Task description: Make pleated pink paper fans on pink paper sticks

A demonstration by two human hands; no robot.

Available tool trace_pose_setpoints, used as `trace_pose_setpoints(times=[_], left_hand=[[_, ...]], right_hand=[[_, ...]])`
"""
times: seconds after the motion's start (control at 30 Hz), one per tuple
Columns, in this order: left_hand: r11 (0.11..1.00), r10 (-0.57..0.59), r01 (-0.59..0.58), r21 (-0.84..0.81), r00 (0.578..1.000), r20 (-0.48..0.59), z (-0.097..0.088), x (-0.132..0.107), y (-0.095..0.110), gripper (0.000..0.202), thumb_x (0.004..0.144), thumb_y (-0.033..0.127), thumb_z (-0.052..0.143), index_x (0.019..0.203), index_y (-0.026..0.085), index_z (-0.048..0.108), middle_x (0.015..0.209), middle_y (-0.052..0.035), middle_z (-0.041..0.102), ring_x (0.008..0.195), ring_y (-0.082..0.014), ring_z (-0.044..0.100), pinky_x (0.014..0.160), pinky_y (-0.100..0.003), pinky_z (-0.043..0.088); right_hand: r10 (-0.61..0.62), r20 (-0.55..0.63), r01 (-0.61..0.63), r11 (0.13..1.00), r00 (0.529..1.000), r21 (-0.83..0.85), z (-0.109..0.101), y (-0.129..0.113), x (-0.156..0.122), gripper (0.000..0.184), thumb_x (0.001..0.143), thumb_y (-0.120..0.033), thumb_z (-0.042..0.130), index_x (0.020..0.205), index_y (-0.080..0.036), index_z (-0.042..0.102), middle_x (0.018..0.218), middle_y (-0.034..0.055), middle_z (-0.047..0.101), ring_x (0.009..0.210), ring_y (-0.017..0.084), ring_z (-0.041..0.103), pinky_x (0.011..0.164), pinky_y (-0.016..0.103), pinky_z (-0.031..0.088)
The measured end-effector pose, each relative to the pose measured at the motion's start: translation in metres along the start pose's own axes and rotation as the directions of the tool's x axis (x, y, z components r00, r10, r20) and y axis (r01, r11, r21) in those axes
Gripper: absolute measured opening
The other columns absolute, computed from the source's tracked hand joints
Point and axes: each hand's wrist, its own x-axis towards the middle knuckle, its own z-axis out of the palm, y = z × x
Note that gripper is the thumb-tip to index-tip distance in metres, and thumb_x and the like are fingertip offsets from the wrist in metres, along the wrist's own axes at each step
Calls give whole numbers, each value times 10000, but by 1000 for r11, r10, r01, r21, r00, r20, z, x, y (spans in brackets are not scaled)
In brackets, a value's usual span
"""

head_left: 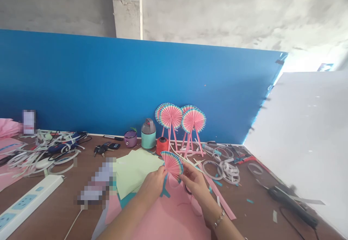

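Note:
A small pleated paper fan (pixel 172 163), pink with a blue and cream striped edge, is spread part way between my hands. My left hand (pixel 152 182) pinches its gathered lower left end. On the other side, the fingers of my right hand (pixel 194 179) close on the fan's right edge. Below them lie pink paper sheets (pixel 165 220), with blue scissors handles (pixel 165 190) partly hidden beside my left hand. Pale green paper (pixel 133 171) lies to the left. Behind the fan stand several round pink pleated paper wheels (pixel 171 116) on pink stick legs.
A teal lidded container (pixel 148 138), a purple pot (pixel 130 139) and a red spool (pixel 162 146) stand near the blue partition (pixel 108 84). Tape rolls (pixel 230 173) and a black corded tool (pixel 292 203) lie right. Keys (pixel 102 149), a blurred phone (pixel 96 182) and a power strip (pixel 29 203) lie left.

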Motion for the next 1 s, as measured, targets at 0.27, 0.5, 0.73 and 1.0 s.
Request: trace_pose_setpoints(times=[0.27, 0.5, 0.73, 1.0], left_hand=[[999, -3, 4, -35, 1000, 21, -3, -2, 1, 217, 949, 203, 259, 940, 189, 476, 771, -69, 690, 764, -208, 669, 580, -264, 336], [999, -24, 26, -29, 998, 59, -5, -1, 2, 228, 946, 196, 247, 950, 179, 475, 796, -85, 693, 776, -208, 669, 587, -262, 364], [1000, -24, 22, 17, 995, 101, -2, -1, 0, 230, 939, 183, 254, 984, 162, 479, 831, -110, 700, 814, -234, 674, 612, -271, 395], [998, -15, 7, 62, 991, 135, -5, -2, 1, 238, 939, 207, 274, 974, 165, 506, 845, -108, 713, 823, -231, 678, 625, -267, 398]], right_hand=[[39, -9, -40, 996, 999, -81, 3, -2, -4, 441, 764, -337, 630, 1186, -221, 576, 964, 67, 651, 660, 147, 562, 611, 289, 482], [19, -46, -29, 976, 999, -217, 5, -8, -5, 451, 733, -267, 603, 1180, -207, 595, 929, 56, 655, 622, 135, 528, 593, 281, 459], [25, -41, -34, 967, 999, -254, 5, -4, -5, 480, 719, -202, 560, 1198, -218, 592, 963, 48, 670, 647, 148, 547, 636, 301, 461], [15, -32, -20, 985, 999, -172, 6, -9, -8, 452, 796, -276, 543, 1241, -228, 483, 838, 26, 622, 669, 150, 537, 612, 271, 436]])
